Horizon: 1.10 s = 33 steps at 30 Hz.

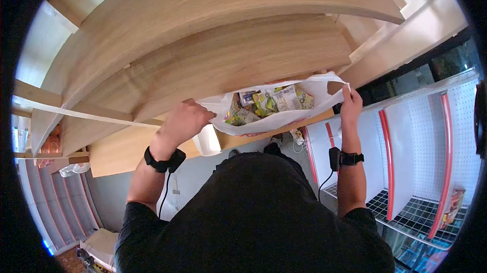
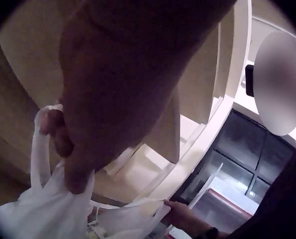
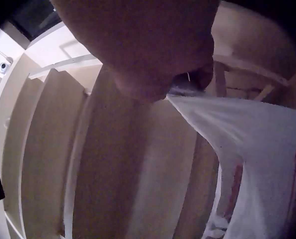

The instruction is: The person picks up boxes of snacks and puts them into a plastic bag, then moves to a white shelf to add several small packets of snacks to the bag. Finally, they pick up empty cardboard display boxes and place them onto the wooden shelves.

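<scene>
A white plastic bag (image 1: 264, 125) with some red print hangs stretched between both hands, its mouth spread wide. Inside lie several small packets (image 1: 286, 99), green, yellow and silver. The left hand (image 1: 186, 121) grips the bag's left side; in the left wrist view its fingers curl through a handle loop of the bag (image 2: 38, 214). At the other end, the right hand (image 1: 351, 105) pinches the handle's edge; in the right wrist view the right hand (image 3: 163, 74) holds the taut corner of the bag (image 3: 257, 129).
Curved wooden shelves (image 1: 218, 65) rise in front of the person. Below the left hand is a white tray-like object (image 1: 207, 141) by a wooden surface (image 1: 119, 151). White racks with red edges (image 1: 386, 161) and a wire basket shelf (image 1: 395, 212) stand at the right.
</scene>
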### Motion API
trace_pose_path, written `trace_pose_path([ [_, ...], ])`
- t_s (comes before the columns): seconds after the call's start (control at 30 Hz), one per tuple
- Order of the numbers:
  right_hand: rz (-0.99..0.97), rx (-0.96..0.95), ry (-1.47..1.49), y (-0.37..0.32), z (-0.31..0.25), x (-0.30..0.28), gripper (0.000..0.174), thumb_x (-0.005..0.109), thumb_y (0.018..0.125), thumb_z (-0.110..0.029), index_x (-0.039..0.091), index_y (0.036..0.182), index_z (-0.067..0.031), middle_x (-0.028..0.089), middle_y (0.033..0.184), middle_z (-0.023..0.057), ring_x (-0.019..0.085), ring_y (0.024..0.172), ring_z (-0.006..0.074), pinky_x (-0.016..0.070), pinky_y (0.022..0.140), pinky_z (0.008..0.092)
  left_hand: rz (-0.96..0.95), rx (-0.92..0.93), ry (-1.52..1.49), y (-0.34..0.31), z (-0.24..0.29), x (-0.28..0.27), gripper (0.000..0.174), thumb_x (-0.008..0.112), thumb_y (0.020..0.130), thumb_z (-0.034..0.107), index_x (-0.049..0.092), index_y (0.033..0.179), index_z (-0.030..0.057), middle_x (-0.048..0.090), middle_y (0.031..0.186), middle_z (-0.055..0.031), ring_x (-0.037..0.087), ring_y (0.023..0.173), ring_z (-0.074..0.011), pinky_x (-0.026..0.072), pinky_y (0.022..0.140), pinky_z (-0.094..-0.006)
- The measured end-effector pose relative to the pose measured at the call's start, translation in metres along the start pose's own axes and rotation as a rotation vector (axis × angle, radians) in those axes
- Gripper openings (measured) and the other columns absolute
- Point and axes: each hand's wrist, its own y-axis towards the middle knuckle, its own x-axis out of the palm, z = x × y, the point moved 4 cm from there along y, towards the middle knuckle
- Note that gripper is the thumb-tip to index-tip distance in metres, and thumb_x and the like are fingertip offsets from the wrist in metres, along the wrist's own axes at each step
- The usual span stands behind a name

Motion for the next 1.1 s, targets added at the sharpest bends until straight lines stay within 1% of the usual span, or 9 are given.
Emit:
trace_pose_path([
  [0.07, -0.011, -0.070, -0.110, -0.008, -0.019, -0.002, 0.033, 0.062, 0.104, -0.026, 0.070, 0.091, 0.0027, 0.063, 0.081, -0.0002, 0.051, 0.076, 0.0074, 0.0428, 0.069, 0.0265, 0.052, 0.018, -0.064, -0.005, 0.007, -0.006, 0.011, 0.073, 0.081, 0.018, 0.074, 0.089, 0.0104, 0.071, 0.080, -0.0086, 0.069, 0.081, -0.0283, 0.0528, 0.081, -0.0410],
  [0.1, -0.021, -0.063, -0.066, -0.008, -0.017, -0.002, 0.033, 0.061, 0.105, -0.026, 0.070, 0.092, 0.0026, 0.063, 0.081, -0.0001, 0.052, 0.076, 0.0072, 0.0431, 0.069, 0.0262, 0.084, 0.029, -0.093, -0.005, 0.008, -0.008, 0.012, 0.074, 0.081, 0.018, 0.073, 0.091, 0.0098, 0.070, 0.080, -0.0081, 0.069, 0.082, -0.0280, 0.0526, 0.081, -0.0409],
  [0.2, -0.046, -0.048, 0.038, -0.012, -0.014, 0.002, 0.033, 0.061, 0.105, -0.027, 0.071, 0.094, 0.0025, 0.065, 0.083, 0.0003, 0.052, 0.078, 0.0068, 0.0436, 0.071, 0.0255, 0.152, 0.021, -0.173, -0.009, 0.008, -0.005, 0.016, 0.078, 0.078, 0.018, 0.071, 0.088, 0.0072, 0.068, 0.083, -0.0085, 0.067, 0.084, -0.0305, 0.0515, 0.082, -0.0421],
  [0.3, -0.044, -0.042, 0.062, -0.026, -0.028, 0.009, 0.033, 0.060, 0.106, -0.027, 0.070, 0.095, 0.0027, 0.065, 0.084, 0.0002, 0.052, 0.078, 0.0063, 0.0436, 0.071, 0.0249, 0.286, -0.023, -0.241, -0.015, 0.013, -0.006, 0.022, 0.081, 0.073, 0.014, 0.071, 0.091, 0.0065, 0.068, 0.086, -0.0081, 0.065, 0.089, -0.0308, 0.0511, 0.089, -0.0436],
  [0.37, -0.040, -0.044, 0.041, -0.033, -0.033, 0.012, 0.034, 0.059, 0.106, -0.027, 0.069, 0.093, 0.0026, 0.063, 0.082, -0.0005, 0.051, 0.077, 0.0060, 0.0430, 0.069, 0.0247, 0.337, -0.026, -0.232, -0.020, 0.016, -0.005, 0.026, 0.082, 0.072, 0.014, 0.071, 0.094, 0.0069, 0.067, 0.089, -0.0071, 0.065, 0.094, -0.0298, 0.0503, 0.095, -0.0445],
  [0.5, -0.038, -0.076, -0.029, -0.036, -0.027, 0.008, 0.032, 0.063, 0.105, -0.026, 0.066, 0.087, 0.0005, 0.058, 0.077, -0.0030, 0.047, 0.074, 0.0054, 0.0405, 0.066, 0.0250, 0.404, -0.050, -0.227, -0.025, 0.017, -0.007, 0.030, 0.081, 0.070, 0.011, 0.072, 0.098, 0.0084, 0.067, 0.096, -0.0053, 0.064, 0.105, -0.0270, 0.0467, 0.105, -0.0475],
  [0.6, -0.030, -0.082, -0.042, -0.038, -0.023, 0.008, 0.031, 0.065, 0.103, -0.025, 0.064, 0.083, -0.0013, 0.054, 0.075, -0.0046, 0.044, 0.072, 0.0052, 0.0383, 0.064, 0.0247, 0.438, -0.063, -0.180, -0.024, 0.022, -0.013, 0.032, 0.081, 0.069, 0.008, 0.071, 0.099, 0.0089, 0.067, 0.102, -0.0049, 0.063, 0.110, -0.0259, 0.0461, 0.107, -0.0486],
  [0.77, -0.034, -0.110, -0.029, -0.041, -0.026, 0.014, 0.029, 0.069, 0.101, -0.025, 0.064, 0.083, -0.0025, 0.053, 0.074, -0.0054, 0.043, 0.071, 0.0046, 0.0366, 0.062, 0.0240, 0.445, -0.036, -0.127, -0.022, 0.021, -0.015, 0.031, 0.079, 0.069, 0.006, 0.071, 0.099, 0.0091, 0.067, 0.103, -0.0049, 0.063, 0.113, -0.0259, 0.0457, 0.108, -0.0487],
  [1.1, -0.100, -0.110, 0.057, -0.040, -0.020, 0.025, 0.022, 0.073, 0.098, -0.022, 0.068, 0.096, -0.0009, 0.065, 0.085, -0.0024, 0.053, 0.076, 0.0051, 0.0437, 0.070, 0.0225, 0.477, 0.005, -0.146, -0.014, 0.020, -0.014, 0.024, 0.074, 0.072, 0.000, 0.070, 0.095, 0.0076, 0.067, 0.099, -0.0056, 0.064, 0.109, -0.0267, 0.0472, 0.106, -0.0503],
])
